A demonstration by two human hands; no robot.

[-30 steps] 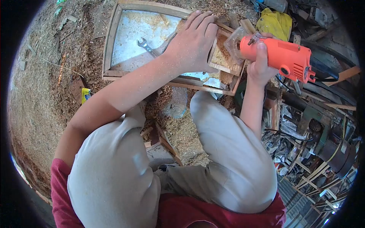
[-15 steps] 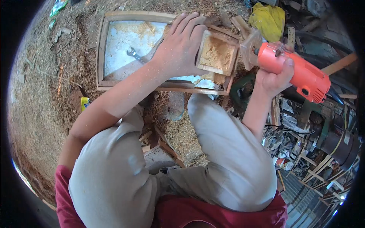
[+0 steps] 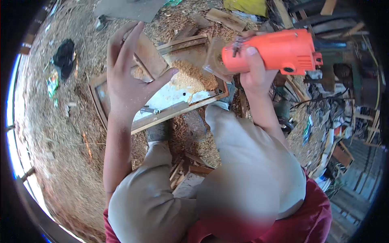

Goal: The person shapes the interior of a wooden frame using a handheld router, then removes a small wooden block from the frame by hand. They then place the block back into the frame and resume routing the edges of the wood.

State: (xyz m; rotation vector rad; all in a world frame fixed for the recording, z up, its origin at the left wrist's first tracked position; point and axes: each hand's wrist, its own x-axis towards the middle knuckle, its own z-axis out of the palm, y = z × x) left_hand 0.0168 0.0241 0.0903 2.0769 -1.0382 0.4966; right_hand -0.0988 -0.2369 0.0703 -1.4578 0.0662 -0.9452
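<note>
My left hand [image 3: 127, 77] grips a small wooden box [image 3: 152, 54], tipped on its side over the left part of a shallow wooden tray [image 3: 162, 121]; fingers and thumb span the box. Wrapped round an orange power tool [image 3: 267, 50] with a clear plastic base is my right hand [image 3: 255, 71], at the tray's upper right. The tool's base hangs over the tray's right end. Loose sawdust [image 3: 192, 77] lies heaped on the tray's white bottom. A wrench [image 3: 150, 110] rests near the tray's front edge, partly hidden.
Wood shavings [image 3: 69, 133] cover the ground. A black bag [image 3: 64, 58] lies at the left, a yellow cloth [image 3: 247, 6] at the top. Wood offcuts [image 3: 225, 19] lie beyond the tray, with cluttered scraps at the right. My knees are just below the tray.
My left hand has moved left with the small box and tipped it. Sawdust now shows heaped in the tray. The orange tool has moved left and turned more level. The view has shifted.
</note>
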